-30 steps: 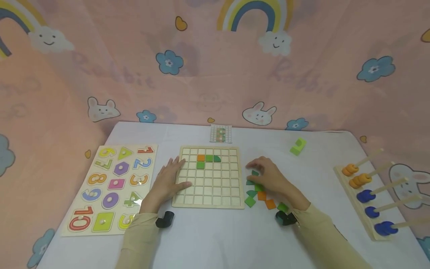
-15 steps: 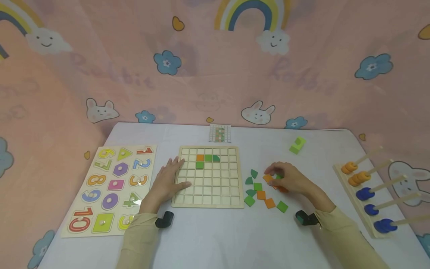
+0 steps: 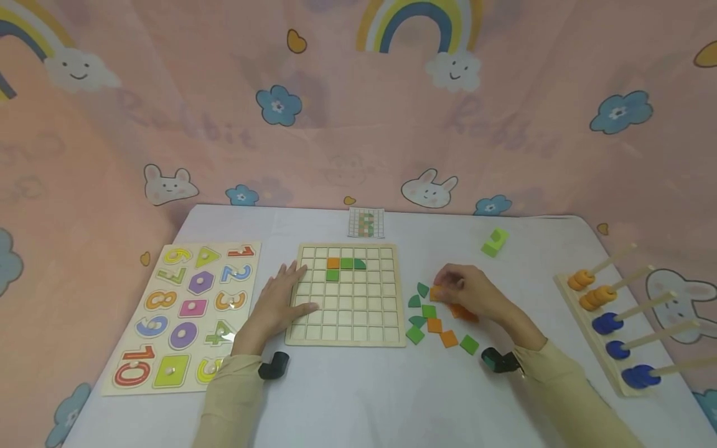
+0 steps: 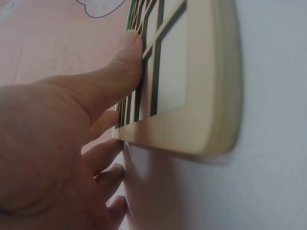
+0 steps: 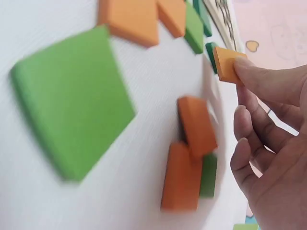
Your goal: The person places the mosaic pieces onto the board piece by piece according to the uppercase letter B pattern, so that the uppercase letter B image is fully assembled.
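My right hand (image 3: 470,289) pinches an orange square tile (image 5: 226,64) between thumb and finger, held up off the table beside the loose tiles. My left hand (image 3: 277,305) lies with fingers spread over the left edge of a wooden grid board (image 3: 347,341). In the left wrist view its thumb (image 4: 125,62) rests on top of the board's frame. An orange tile (image 3: 333,263), two green squares and a dark green quarter-round tile (image 3: 360,264) sit in the grid's upper cells. Under the right hand lie more orange tiles (image 5: 182,177) and a green one (image 5: 208,175).
Several green and orange tiles (image 3: 469,344) are scattered right of the board. A small pattern card (image 3: 366,223) lies behind it. At left is a number puzzle board (image 3: 182,311); at right, a peg rack (image 3: 602,336) with rings. A light green block (image 3: 495,242) stands at back right.
My right hand moved right from near the board to the orange tiles, then slightly back left with an orange tile lifted. The left hand has stayed on the board.
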A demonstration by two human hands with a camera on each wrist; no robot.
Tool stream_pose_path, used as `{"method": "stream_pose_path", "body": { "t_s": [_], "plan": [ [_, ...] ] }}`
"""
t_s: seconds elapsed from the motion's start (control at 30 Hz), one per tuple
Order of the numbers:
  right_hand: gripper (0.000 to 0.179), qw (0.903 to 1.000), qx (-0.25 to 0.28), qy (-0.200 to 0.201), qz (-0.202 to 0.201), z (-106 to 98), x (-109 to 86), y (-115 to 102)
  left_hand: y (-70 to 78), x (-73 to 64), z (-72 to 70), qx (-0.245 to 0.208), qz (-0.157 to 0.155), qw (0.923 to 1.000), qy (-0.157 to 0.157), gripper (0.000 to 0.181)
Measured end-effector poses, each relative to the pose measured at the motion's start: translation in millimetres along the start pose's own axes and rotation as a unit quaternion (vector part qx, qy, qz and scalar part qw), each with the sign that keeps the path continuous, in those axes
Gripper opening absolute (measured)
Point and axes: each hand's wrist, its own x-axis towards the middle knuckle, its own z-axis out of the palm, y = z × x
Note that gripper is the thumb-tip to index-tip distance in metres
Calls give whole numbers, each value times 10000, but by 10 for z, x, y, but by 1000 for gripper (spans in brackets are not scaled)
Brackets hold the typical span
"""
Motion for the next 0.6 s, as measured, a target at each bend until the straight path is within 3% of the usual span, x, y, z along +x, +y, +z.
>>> {"method": "stream_pose_path", "body": {
  "t_s": [0.23,0.6],
  "plan": [
    [10,9989,361,51,-288,157,211,-172,7,1,3,-43,-13,10000,15,92],
    [10,9951,805,224,-529,564,584,-489,4,1,6,43,-21,10000,50,92]
  ]
}}
